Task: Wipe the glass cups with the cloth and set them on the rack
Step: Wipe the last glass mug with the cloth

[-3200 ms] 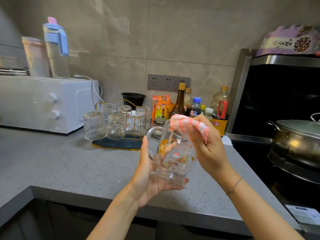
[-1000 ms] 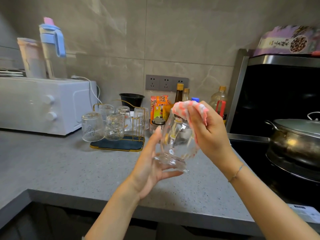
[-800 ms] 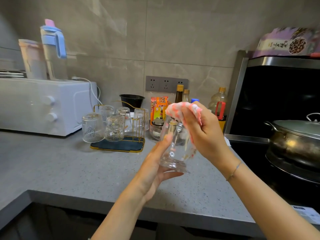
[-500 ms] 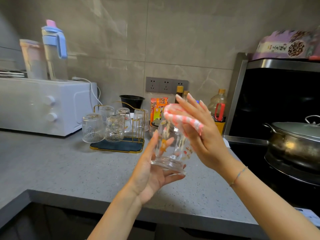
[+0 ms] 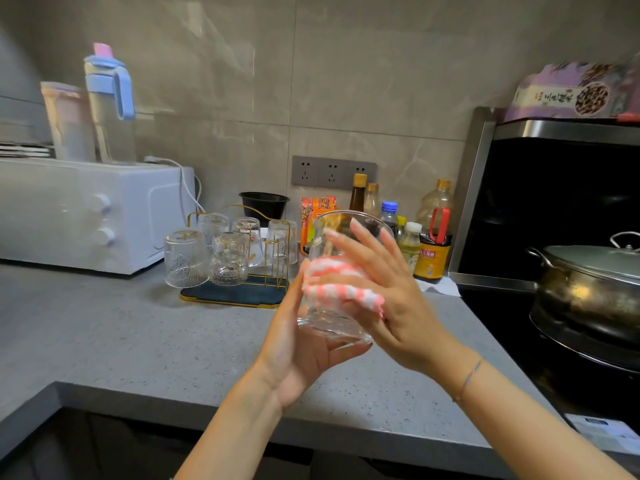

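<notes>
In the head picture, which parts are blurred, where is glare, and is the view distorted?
Head view: the corners are soft, as the purple box and blue-handled bottle show; glare streaks the wall tiles and glints on the pot; the wide lens leans the hood frame.

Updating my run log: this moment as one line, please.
phase: wiping | left hand: holds glass cup by base | right hand: flat, presses cloth on cup side | rack: cup not yet placed

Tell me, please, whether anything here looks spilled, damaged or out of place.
Nothing looks spilled or broken. The glass cup sits intact between the left hand and the right hand, which presses the cloth against it. Only a crumpled white tissue lies stray on the counter by the stove.
</notes>
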The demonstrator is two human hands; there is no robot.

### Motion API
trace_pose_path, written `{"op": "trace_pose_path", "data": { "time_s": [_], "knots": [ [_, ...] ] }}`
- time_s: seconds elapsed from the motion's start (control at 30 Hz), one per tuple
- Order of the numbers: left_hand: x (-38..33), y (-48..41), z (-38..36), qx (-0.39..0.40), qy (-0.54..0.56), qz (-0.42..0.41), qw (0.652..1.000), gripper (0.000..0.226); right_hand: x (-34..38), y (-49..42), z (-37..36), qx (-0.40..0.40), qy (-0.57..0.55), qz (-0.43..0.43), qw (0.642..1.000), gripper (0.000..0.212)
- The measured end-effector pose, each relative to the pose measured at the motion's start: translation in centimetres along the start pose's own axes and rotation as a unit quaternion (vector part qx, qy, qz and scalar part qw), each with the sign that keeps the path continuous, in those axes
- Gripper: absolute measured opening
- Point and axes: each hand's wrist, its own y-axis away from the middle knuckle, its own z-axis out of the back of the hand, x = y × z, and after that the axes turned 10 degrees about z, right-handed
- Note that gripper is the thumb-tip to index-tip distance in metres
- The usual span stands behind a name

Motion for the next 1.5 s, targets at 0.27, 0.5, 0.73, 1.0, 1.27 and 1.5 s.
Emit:
{"op": "trace_pose_path", "data": {
  "time_s": [0.27, 0.5, 0.73, 1.0, 1.27, 1.5],
  "knots": [
    [0.4, -0.1, 0.6, 0.021, 0.036, 0.055, 0.998, 0.070, -2.1, -1.5, 1.6, -0.095, -0.080, -0.098, 0.987, 0.040],
    [0.2, -0.3, 0.9, 0.042, 0.054, 0.003, 0.998, 0.061, 1.0, 1.2, -1.5, -0.029, -0.065, -0.025, 0.997, 0.048],
    [0.3, -0.3, 0.8, 0.076, 0.052, 0.034, 0.995, 0.061, 0.2, 0.2, -0.7, -0.104, -0.008, -0.024, 0.994, 0.044],
    [0.8, -0.3, 0.7, 0.140, 0.111, 0.127, 0.976, 0.081, -2.1, -1.2, 0.5, -0.170, -0.188, -0.187, 0.949, 0.045],
    [-0.1, -0.4, 0.1, 0.005, -0.083, 0.024, 0.996, 0.071, -1.9, -2.1, 1.7, -0.182, -0.134, -0.182, 0.957, 0.037],
    [0.4, -0.6, -0.9, -0.084, -0.155, -0.094, 0.980, 0.068, -1.9, -2.4, 1.3, -0.156, -0.092, -0.178, 0.967, 0.055]
  ]
}}
